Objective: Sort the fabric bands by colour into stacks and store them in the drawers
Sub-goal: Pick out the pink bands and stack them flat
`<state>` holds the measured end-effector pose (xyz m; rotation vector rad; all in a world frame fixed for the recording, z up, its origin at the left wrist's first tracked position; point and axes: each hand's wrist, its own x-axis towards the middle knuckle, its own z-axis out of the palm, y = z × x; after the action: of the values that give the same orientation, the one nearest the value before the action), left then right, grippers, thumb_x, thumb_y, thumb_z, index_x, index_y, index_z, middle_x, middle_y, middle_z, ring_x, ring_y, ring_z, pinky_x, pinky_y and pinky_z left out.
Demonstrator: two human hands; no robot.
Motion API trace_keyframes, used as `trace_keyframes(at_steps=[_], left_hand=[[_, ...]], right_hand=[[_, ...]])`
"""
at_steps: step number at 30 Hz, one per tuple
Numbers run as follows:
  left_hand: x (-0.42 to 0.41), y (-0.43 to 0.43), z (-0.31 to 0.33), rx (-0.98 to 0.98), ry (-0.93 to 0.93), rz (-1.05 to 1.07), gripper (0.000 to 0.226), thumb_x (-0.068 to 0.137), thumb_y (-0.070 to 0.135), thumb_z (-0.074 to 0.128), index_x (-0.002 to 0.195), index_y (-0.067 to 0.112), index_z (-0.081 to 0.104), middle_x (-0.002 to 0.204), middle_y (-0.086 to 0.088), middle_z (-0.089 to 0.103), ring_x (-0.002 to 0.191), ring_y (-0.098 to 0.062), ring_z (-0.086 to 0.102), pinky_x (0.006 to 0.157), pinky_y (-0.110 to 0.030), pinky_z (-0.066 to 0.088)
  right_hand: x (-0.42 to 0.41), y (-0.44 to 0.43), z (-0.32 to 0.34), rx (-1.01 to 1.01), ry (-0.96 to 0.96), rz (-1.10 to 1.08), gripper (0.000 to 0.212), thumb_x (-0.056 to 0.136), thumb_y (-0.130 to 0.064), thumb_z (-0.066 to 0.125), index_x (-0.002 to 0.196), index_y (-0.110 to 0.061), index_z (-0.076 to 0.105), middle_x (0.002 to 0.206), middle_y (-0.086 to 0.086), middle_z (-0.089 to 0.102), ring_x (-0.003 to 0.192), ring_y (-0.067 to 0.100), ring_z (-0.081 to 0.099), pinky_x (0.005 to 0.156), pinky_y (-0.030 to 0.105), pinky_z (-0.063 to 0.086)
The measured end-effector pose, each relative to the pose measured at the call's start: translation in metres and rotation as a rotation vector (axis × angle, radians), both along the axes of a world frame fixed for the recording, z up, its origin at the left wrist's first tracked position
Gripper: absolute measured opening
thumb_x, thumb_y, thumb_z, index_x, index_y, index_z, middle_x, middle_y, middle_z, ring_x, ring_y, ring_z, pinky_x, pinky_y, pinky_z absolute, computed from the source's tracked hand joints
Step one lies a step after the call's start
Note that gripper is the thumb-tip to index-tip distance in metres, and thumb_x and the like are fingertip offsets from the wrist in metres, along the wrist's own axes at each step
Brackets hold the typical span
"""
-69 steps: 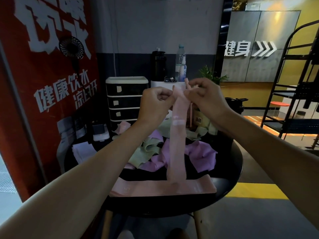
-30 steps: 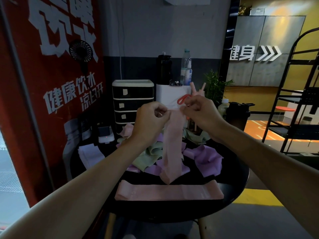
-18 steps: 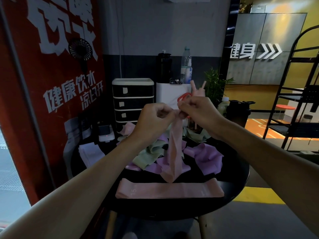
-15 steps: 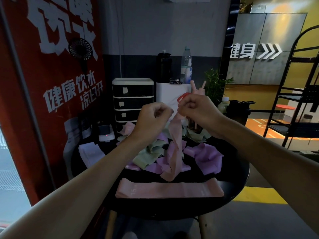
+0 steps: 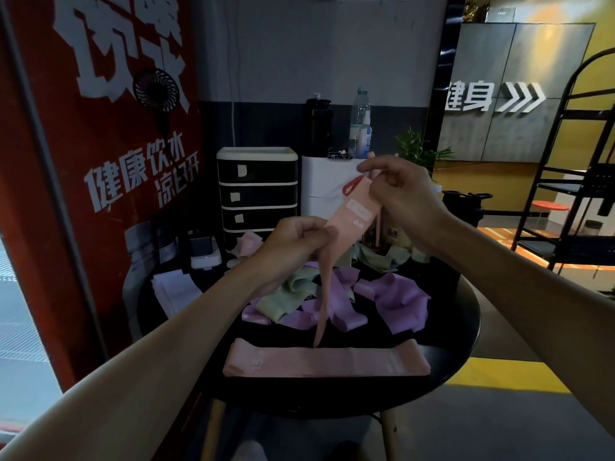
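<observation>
Both hands hold one pink fabric band (image 5: 352,212) up over the round black table (image 5: 459,331). My right hand (image 5: 404,194) pinches its top end, and my left hand (image 5: 294,242) grips it lower down, so its tail hangs twisted to the table. Flat pink bands (image 5: 324,362) lie stacked at the table's front. Behind them is a loose heap of purple bands (image 5: 396,299) and green bands (image 5: 289,296). A black drawer unit (image 5: 258,194) with its drawers closed stands at the back of the table.
A red banner (image 5: 100,154) with a small fan (image 5: 156,89) stands at the left. Bottles (image 5: 361,123) stand on a white box (image 5: 321,184) behind the drawers. White folded paper (image 5: 173,289) lies at the table's left. A black metal rack (image 5: 579,181) is at the right.
My hands have moved apart: the right went up and right with the band's end, the left went down along it. The band is now stretched slanted, its white label facing me.
</observation>
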<state>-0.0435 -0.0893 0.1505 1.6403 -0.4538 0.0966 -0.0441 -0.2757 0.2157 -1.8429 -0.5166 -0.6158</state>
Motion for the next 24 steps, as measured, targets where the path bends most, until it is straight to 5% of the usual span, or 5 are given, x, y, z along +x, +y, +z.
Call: trace_keyframes(at_steps=[6, 9, 13, 18, 24], left_hand=[[-0.009, 0.016, -0.012, 0.059, 0.07, -0.051, 0.034, 0.094, 0.013, 0.064, 0.128, 0.006, 0.063, 0.101, -0.01, 0.075, 0.088, -0.012, 0.069, 0.074, -0.021, 0.054], [-0.013, 0.028, -0.023, 0.098, 0.102, -0.066, 0.032, 0.094, 0.014, 0.064, 0.125, 0.012, 0.064, 0.104, -0.011, 0.075, 0.091, -0.016, 0.069, 0.084, -0.027, 0.054], [-0.021, 0.044, -0.036, 0.143, 0.167, -0.092, 0.025, 0.097, 0.015, 0.06, 0.121, 0.013, 0.065, 0.075, 0.003, 0.07, 0.062, -0.002, 0.062, 0.056, -0.013, 0.046], [-0.023, 0.08, -0.054, 0.108, 0.273, -0.072, 0.035, 0.087, 0.022, 0.076, 0.121, 0.018, 0.068, 0.114, -0.025, 0.067, 0.098, -0.041, 0.061, 0.095, -0.057, 0.047], [-0.032, 0.108, -0.072, 0.077, 0.34, 0.064, 0.027, 0.084, 0.004, 0.071, 0.111, 0.006, 0.069, 0.095, -0.01, 0.075, 0.085, -0.018, 0.069, 0.067, -0.025, 0.057]], right_hand=[[-0.001, -0.014, -0.011, 0.174, 0.07, -0.042, 0.037, 0.09, 0.006, 0.047, 0.086, -0.021, 0.072, 0.085, -0.014, 0.066, 0.087, 0.023, 0.061, 0.077, 0.043, 0.057], [0.001, -0.028, -0.024, 0.206, 0.119, -0.077, 0.037, 0.091, 0.004, 0.048, 0.089, -0.025, 0.07, 0.09, -0.011, 0.062, 0.084, 0.016, 0.059, 0.081, 0.041, 0.054], [0.004, -0.049, -0.049, 0.209, 0.182, -0.082, 0.035, 0.09, 0.003, 0.05, 0.106, -0.021, 0.069, 0.093, 0.003, 0.06, 0.082, 0.015, 0.057, 0.07, 0.029, 0.051], [-0.008, -0.065, -0.084, 0.278, 0.225, -0.095, 0.029, 0.093, 0.005, 0.048, 0.107, -0.013, 0.066, 0.087, 0.0, 0.064, 0.075, 0.011, 0.06, 0.065, 0.024, 0.053], [-0.025, -0.078, -0.132, 0.212, 0.28, -0.172, 0.03, 0.092, 0.004, 0.051, 0.102, -0.02, 0.066, 0.079, 0.005, 0.063, 0.078, 0.02, 0.057, 0.072, 0.037, 0.046]])
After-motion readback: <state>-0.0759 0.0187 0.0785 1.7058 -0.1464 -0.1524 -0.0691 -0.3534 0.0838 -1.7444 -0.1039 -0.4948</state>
